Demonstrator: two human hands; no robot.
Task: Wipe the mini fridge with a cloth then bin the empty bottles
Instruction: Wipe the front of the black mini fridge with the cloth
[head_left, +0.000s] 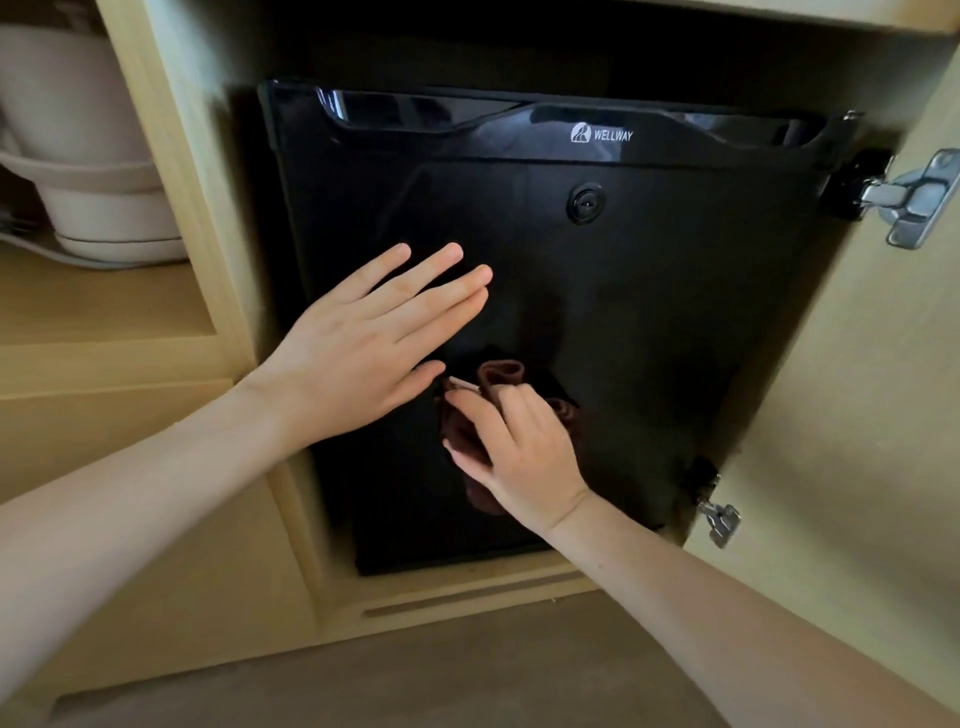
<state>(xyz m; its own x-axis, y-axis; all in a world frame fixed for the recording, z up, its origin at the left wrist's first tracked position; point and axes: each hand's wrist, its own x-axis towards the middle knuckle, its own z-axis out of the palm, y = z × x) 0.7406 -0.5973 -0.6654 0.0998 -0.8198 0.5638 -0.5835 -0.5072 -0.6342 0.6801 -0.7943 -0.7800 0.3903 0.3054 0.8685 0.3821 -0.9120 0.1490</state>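
The mini fridge (623, 312) stands in a wooden cabinet recess with its black door closed. The cloth (501, 374), dark brown and bunched, lies against the lower middle of that door, under your right hand (524, 457).

**Hazards from this position**

- Streaking. The door is glossy, and your left hand (358, 353) rests bare on it, above and to the left of the cloth. Skin contact probably leaves prints on the panel you are cleaning, so wipe that area last.
- Lost contact. The cloth is crumpled, with folds standing up beyond your knuckles, so only part of it appears to meet the door. A hard stroke may roll it out from under the hand.
- Snagging. The round lock (587, 204) sits in the upper middle of the fridge door. A metal hinge (914, 202) projects at the right, on the open cabinet door (857, 389). A wide stroke could catch loose cloth on either.
- Incomplete task. No bottles and no bin are in view, so judge the second step as not yet begun.

**Fingers**

- Left fingers (431, 260): straight, slightly spread and laid flat on the fridge door. They hold nothing.
- Right fingers (519, 405): curled over the cloth, gripping it and pressing it to the door. How much of the cloth sits inside the grip cannot be told, because the hand covers it.
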